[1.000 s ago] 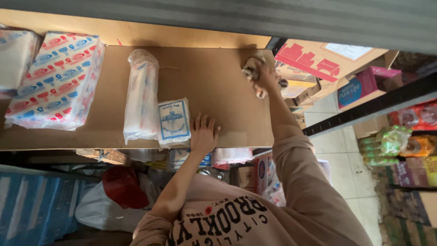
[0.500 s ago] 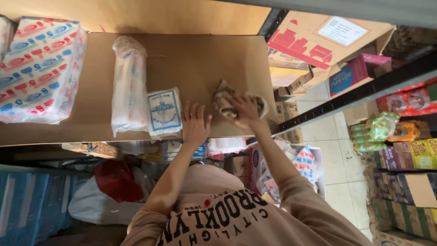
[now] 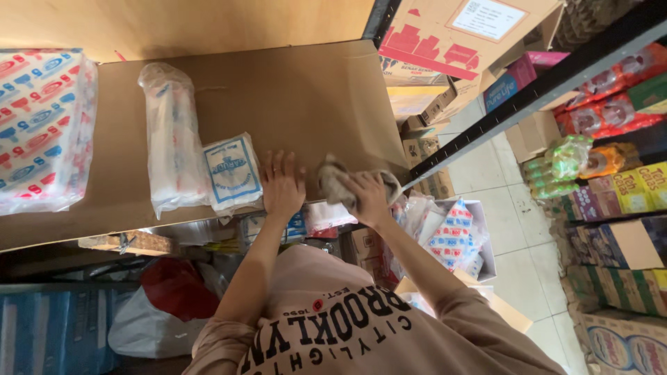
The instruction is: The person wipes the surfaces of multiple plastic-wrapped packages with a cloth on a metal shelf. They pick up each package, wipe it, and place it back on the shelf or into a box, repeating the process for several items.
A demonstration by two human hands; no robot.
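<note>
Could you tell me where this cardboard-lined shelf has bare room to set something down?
The brown cardboard shelf liner lies bare between the clear plastic-wrapped roll pack and its right edge, beyond both hands. Leftward is crowded: a small blue-and-white packet and a large red-and-blue patterned bundle.

Packets [image 3: 208, 170] left of cloth [image 3: 340, 182].

Pale tiled floor [image 3: 511, 229] between stocked shop shelves [image 3: 611, 132]
</note>
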